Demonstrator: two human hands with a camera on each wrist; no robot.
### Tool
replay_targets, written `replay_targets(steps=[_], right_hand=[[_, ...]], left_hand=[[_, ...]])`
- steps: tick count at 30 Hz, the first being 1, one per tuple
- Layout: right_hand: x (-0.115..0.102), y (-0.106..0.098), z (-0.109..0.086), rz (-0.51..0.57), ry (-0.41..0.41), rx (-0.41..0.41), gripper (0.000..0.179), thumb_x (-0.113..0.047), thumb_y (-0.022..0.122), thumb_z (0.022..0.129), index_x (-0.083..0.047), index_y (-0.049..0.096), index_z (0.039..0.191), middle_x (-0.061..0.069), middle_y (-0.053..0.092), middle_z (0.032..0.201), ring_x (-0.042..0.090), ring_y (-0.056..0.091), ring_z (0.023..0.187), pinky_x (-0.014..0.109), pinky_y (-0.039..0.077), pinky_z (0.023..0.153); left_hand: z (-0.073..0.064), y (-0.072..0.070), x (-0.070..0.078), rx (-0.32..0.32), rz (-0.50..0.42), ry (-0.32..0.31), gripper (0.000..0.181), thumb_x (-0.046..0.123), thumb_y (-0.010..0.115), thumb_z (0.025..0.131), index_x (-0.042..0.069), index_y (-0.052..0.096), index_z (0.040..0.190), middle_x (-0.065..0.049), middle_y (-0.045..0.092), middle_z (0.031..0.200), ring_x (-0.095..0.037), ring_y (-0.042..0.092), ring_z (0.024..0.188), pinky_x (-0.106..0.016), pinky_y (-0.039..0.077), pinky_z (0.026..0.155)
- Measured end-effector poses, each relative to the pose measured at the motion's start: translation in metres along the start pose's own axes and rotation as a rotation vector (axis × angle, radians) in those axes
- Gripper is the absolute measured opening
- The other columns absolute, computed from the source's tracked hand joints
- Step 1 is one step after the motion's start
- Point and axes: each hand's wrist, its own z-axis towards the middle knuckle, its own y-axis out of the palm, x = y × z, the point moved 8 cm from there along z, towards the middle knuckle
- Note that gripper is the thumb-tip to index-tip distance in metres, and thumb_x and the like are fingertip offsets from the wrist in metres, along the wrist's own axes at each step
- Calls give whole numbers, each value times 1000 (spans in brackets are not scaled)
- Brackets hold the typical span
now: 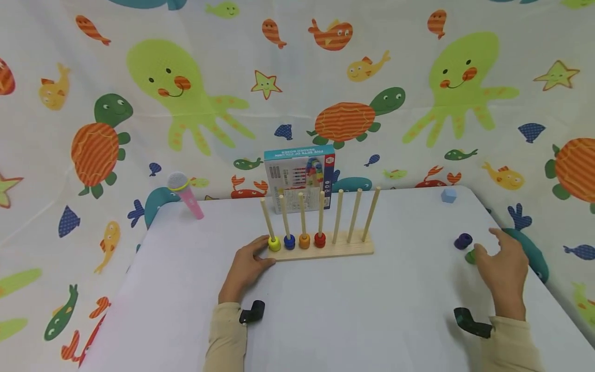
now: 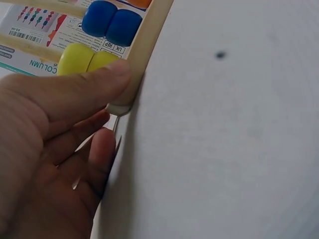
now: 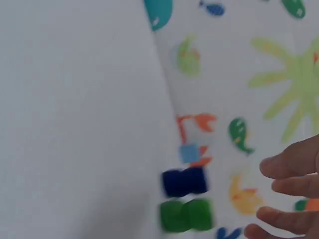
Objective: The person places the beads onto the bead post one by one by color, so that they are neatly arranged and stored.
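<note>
A wooden peg stand point(image 1: 346, 249) with a row of upright pegs is on the white table. Its left pegs carry yellow beads point(image 1: 274, 244), blue beads point(image 1: 289, 242), orange beads point(image 1: 304, 241) and red beads point(image 1: 319, 239), while the three right pegs are bare. My left hand point(image 1: 246, 268) holds the left end of the base, thumb along its front edge beside the yellow beads. At the far right, my right hand point(image 1: 504, 268) hovers with fingers spread, holding nothing. Just left of it lie green beads point(image 3: 186, 215) and dark blue beads point(image 3: 184, 182).
A printed box point(image 1: 299, 178) stands behind the stand. Toward the back left of the table lies a pink toy microphone point(image 1: 189, 199). A light blue cube point(image 1: 448, 195) sits near the back right corner. A sea-animal cloth point(image 1: 297, 67) hangs behind the table.
</note>
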Motion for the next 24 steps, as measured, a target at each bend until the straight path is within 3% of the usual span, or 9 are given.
replay_targets(steps=[2,5,10,14,17,20,22,24], right_hand=[[22,8,4,-54,54,-104,59,-13,52,98,8,38,151,38,37,151,56,36,136,70,31,106],[39,17,7,-86,63,-158,55,-11,54,97,10,42,147,41,42,145,58,41,130,70,32,103],[47,28,9,-77,25,-111,43,-5,57,96,13,53,135,41,54,129,55,49,117,65,36,94],[42,24,5,-64,19,-51,40,-2,57,97,14,54,133,40,56,125,54,50,115,63,38,92],[10,8,-4,-19,-50,38,38,-4,59,97,11,58,132,35,62,122,49,55,113,48,45,87],[-55,-8,-18,94,-194,88,36,-8,66,97,3,64,132,24,67,122,34,62,110,22,48,83],[-109,-12,-28,224,-341,56,34,-7,69,96,0,68,130,18,69,121,19,65,106,10,46,81],[-160,-8,-38,353,-494,-38,34,-3,70,95,-1,69,128,14,69,121,7,63,104,10,46,89]], left_hand=[[0,0,-1,-4,-6,-1,63,9,84,83,10,62,142,-4,53,152,-16,56,80,-33,47,74],[0,2,-1,-11,-8,-3,64,10,83,83,12,61,143,-4,52,153,-16,56,81,-32,47,74],[0,2,-1,-2,-9,-15,63,10,84,83,13,62,143,-3,53,153,-17,56,82,-32,47,75],[0,4,-1,-15,-8,-18,63,11,83,85,11,61,143,-2,52,153,-16,56,81,-32,47,74],[1,5,-1,-27,-2,-12,62,11,82,86,10,60,144,-1,51,154,-16,55,82,-32,46,75],[0,2,-1,-21,-5,-17,62,10,82,85,10,61,143,-1,52,154,-16,56,82,-32,47,75],[-1,1,-1,-16,-14,-23,62,10,82,85,11,61,143,-1,52,153,-17,56,82,-33,47,75],[-1,0,-1,-14,-24,-29,63,9,83,85,12,61,143,-1,52,153,-17,57,82,-32,47,74]])
